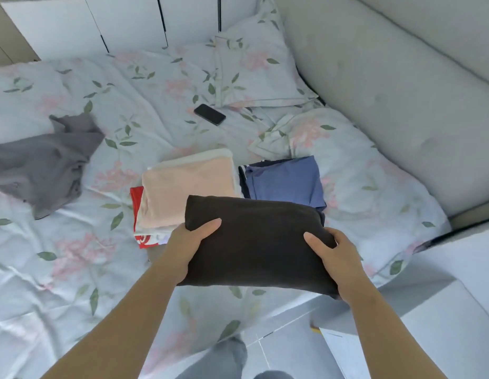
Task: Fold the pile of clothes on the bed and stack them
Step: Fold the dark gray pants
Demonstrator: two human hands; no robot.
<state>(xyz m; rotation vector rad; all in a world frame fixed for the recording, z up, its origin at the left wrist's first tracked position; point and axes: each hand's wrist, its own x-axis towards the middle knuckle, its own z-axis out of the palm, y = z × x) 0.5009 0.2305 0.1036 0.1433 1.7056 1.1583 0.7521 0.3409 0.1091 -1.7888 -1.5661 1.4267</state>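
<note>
A folded dark brown garment (254, 236) is held above the bed's near edge. My left hand (187, 243) grips its left side, thumb on top. My right hand (331, 258) grips its right side, thumb on top too. Behind it lies a folded pink garment (188, 192) on a stack that includes a red and white piece (136, 198). To the right of that, a folded blue garment (284, 180) tops a second stack. An unfolded grey garment (43, 165) lies crumpled at the left of the bed.
The bed (74, 255) has a floral sheet. A black phone (209, 114) lies near the floral pillow (254, 67) at the back. A padded headboard (402, 105) runs along the right. White wardrobe doors (128, 20) stand behind. Tiled floor (287, 348) lies below.
</note>
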